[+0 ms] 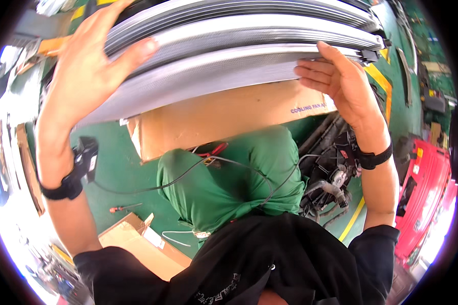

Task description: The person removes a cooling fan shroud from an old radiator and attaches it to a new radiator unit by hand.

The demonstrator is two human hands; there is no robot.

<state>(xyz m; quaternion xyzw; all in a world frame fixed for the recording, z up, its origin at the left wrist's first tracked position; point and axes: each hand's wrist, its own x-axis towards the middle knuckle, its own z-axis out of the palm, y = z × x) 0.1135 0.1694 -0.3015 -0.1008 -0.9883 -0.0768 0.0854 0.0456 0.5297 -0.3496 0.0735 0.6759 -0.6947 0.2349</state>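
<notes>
Several long silver finned panels that look like car radiators (pixel 229 63) stand side by side in front of me, with a brown cardboard box (pixel 213 117) just below the nearest one. My left hand (pixel 89 66) is at their left end, thumb spread away from the fingers; its fingertips run toward the top edge. At the right end my right hand (pixel 336 76) has its fingers stretched out across the nearest panel's face and its thumb raised by the panel's upper rim. Whether either palm presses on a panel is hard to tell. Neither hand is wrapped round anything.
Red-handled tools (pixel 216 150) lie between my knees. A screwdriver (pixel 121 208) and an opened carton (pixel 142 246) rest on the green floor at left. Dark engine parts (pixel 331 188) sit by my right knee; a red panel (pixel 425 198) is farther right. Thin cables cross my lap.
</notes>
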